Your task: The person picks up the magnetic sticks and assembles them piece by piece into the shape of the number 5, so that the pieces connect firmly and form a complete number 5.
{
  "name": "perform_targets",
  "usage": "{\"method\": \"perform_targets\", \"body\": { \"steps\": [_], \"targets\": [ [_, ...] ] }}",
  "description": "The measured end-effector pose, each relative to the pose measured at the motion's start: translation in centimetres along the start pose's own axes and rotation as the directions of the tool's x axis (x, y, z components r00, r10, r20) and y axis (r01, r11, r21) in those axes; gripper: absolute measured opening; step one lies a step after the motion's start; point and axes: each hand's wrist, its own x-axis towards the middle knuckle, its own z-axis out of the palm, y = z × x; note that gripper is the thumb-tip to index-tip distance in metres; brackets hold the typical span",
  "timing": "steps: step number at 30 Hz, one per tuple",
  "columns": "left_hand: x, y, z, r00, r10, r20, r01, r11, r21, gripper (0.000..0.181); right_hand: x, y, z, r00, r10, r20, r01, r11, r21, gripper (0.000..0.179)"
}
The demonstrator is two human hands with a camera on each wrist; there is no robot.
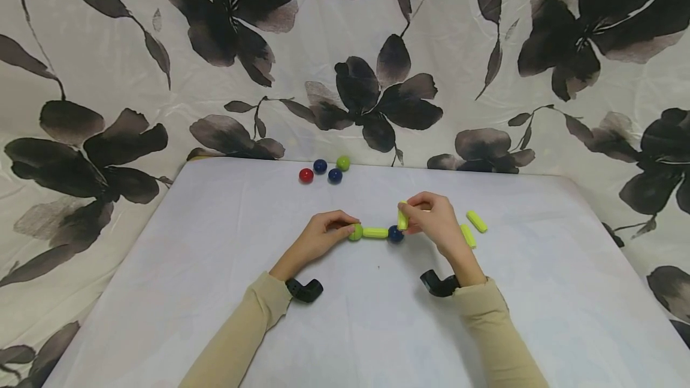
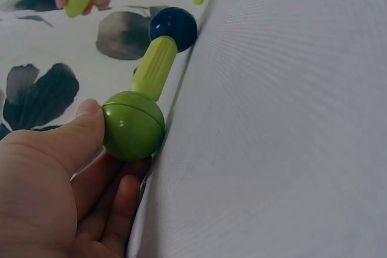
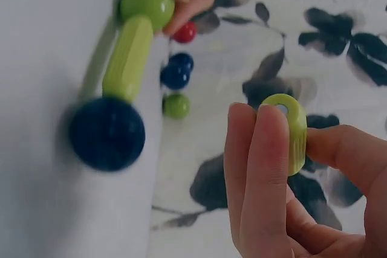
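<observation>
My left hand pinches a green ball between thumb and fingers, low over the white table. A yellow-green ribbed rod joins that ball to a dark blue ball, so the three make one straight piece. In my right hand a second yellow-green rod is pinched between thumb and fingertips. It stands roughly upright just above the blue ball in the head view. The right wrist view shows a small grey metallic spot in this rod's end, with a gap between rod and ball.
Beyond the hands, near the far edge of the white table, lie a red ball, two dark blue balls and a green ball. Right of my right hand lie two loose yellow-green rods. A flower-patterned cloth hangs behind the table.
</observation>
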Motion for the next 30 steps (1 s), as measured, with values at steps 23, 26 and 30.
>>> {"method": "perform_targets", "body": {
  "steps": [23,26,30],
  "targets": [
    [0.1,-0.1,0.0,1.000,0.013,0.001,-0.013,1.000,0.005,0.017,-0.6,2.3,7.9,0.958,0.128,0.257,-0.142,0.989,0.039,0.013],
    [0.0,0.0,0.0,1.000,0.006,0.002,-0.006,1.000,0.010,0.016,-0.6,2.5,8.2,0.958,0.152,0.245,-0.166,0.985,0.037,0.014],
    [0.0,0.1,0.0,1.000,0.008,0.004,-0.008,1.000,0.007,0.016,-0.6,2.7,8.4,0.961,0.166,0.222,-0.175,0.984,0.024,0.014]
  ]
}}
